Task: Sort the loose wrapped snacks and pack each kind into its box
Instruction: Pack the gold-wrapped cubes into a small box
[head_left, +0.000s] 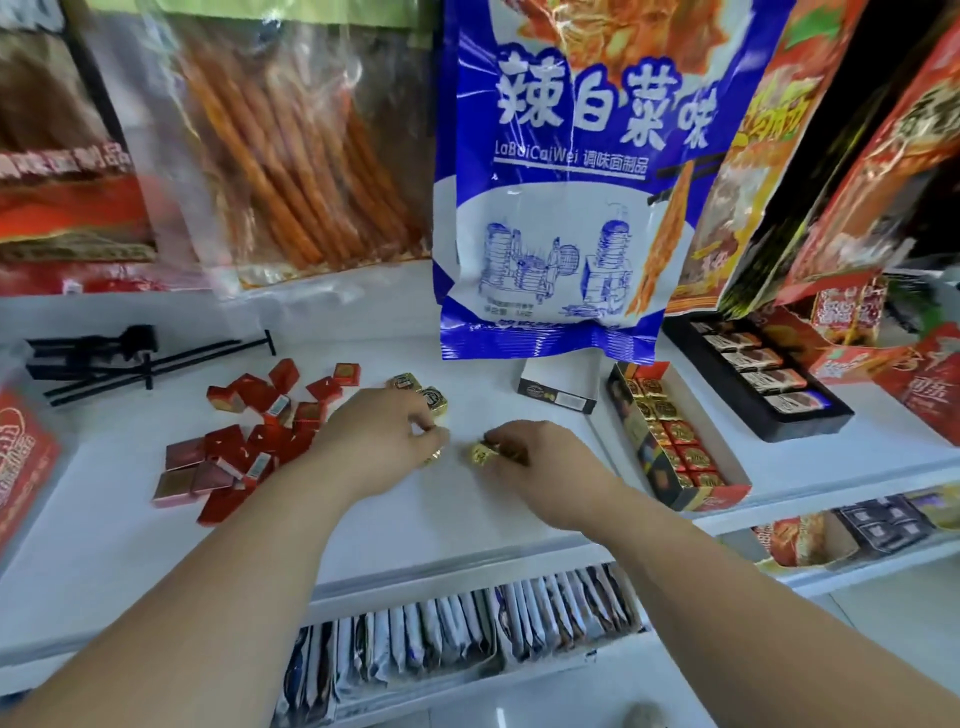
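Note:
On the white shelf (457, 519) a pile of loose red wrapped snacks (249, 436) lies to the left. Two gold wrapped snacks (423, 397) sit just beyond my left hand (384, 441), whose fingers are closed on a gold snack (434, 457). My right hand (540, 457) pinches another gold snack (479, 451) close beside it. To the right stands an open red and black box (727, 467) holding rows of gold and red snacks. A black box (810, 415) with dark wrapped snacks stands further right.
Large hanging snack bags, one blue (571, 182) and one clear with orange sticks (291, 156), hang low over the shelf's back. A small white and black box (558, 387) lies under the blue bag. Black hooks (130, 358) lie at the left. A lower shelf holds packets (467, 634).

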